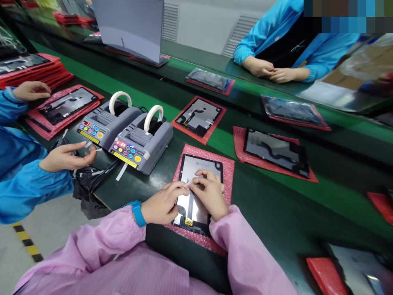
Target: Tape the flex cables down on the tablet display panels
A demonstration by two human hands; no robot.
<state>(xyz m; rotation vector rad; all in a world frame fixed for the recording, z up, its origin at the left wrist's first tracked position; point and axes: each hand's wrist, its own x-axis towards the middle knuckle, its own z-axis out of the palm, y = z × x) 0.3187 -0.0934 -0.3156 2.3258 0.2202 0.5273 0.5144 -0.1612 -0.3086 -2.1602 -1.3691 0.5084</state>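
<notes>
In front of me a tablet screen panel (201, 166) lies silver back up on pink bubble wrap (229, 172). A dark flex cable and a yellow-edged connector (188, 221) show at its near end. Over the panel's middle, the thumb and fingers of my right hand (211, 192) pinch a small whitish strip of tape (186, 183). My left hand (161, 203) reaches in from the left, its fingers stretched out with the tips at the strip and its thumb apart from them. Part of the panel is hidden under both hands.
Two grey tape dispensers (143, 141) (107, 121) stand to the left. A co-worker's hand (67, 157) beside them has tape on its fingers. More panels on pink wrap (276, 151) (199, 116) lie beyond. Another person's hands (273, 73) rest across the bench.
</notes>
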